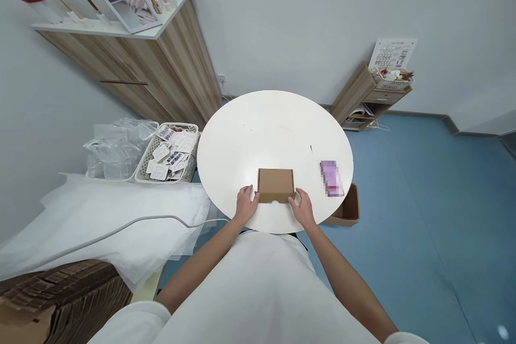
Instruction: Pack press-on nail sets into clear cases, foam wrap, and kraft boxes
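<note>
A small brown cardboard box (276, 181) with its lid down sits near the front edge of a round white table (258, 123). My left hand (246, 205) is at the box's left front corner, thumb against the front, fingers curled beside it. On the opposite side, my right hand (302, 208) grips the right front corner the same way. The box appears to rest on the tabletop between both hands. What is inside it is hidden.
A blurred purple item (331, 178) and a tiny dark object (311, 148) lie on the table's right. Left stand a white basket of cards (189, 167), clear plastic packaging (116, 150), white sheets (121, 215) and stacked cardboard (76, 301). An open carton (351, 207) sits on the floor.
</note>
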Demonstrator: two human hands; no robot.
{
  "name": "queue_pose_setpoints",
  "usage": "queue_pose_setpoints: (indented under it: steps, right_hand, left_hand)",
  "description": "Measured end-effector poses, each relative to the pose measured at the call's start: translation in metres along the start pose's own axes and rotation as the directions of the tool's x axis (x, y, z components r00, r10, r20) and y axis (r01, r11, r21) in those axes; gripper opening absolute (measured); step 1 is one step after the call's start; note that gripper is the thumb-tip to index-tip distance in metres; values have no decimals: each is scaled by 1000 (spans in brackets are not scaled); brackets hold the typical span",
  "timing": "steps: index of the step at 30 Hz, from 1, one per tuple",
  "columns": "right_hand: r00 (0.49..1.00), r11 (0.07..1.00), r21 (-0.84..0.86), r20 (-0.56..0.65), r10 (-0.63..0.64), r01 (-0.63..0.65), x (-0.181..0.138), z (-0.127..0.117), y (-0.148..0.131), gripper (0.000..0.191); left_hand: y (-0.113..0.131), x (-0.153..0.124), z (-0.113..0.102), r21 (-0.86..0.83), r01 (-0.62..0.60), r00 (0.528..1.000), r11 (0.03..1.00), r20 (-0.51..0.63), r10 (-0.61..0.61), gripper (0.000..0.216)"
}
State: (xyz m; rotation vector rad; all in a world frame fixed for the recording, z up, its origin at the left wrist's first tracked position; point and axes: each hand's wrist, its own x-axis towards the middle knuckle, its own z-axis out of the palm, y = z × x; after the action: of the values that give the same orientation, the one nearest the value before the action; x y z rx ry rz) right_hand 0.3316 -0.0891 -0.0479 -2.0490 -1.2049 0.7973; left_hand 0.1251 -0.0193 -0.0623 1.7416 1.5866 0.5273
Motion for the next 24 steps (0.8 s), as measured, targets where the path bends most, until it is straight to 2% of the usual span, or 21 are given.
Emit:
queue_pose_setpoints:
  steps: [6,12,15,17,21,24]
  right_hand:
    - [998,998,-66,51,-20,23,-20,9,3,66]
    - [991,995,-68,115,-64,72,-20,-2,-10,65]
    - [986,994,-66,144,-81,91,-17,-15,-23,58]
    - [981,993,-62,175,-85,98,-12,-25,-33,46]
    - [959,994,-63,274,-69,90,4,-44,-54,24]
    - [947,992,-98,317,-48,83,22,-54,-67,28]
  left_hand:
    - [-5,-7,2,-40,-105,984,994,143,110,49]
    - [6,-1,-26,-80,-184,958,980,207,196,54]
    - [18,1,-40,-72,-213,945,974,237,224,49]
    - [27,4,-46,-38,-220,943,975,248,223,37]
    - [41,22,-56,-11,-153,929,988,340,148,14]
    - [45,40,-66,-64,-18,917,998,398,42,10]
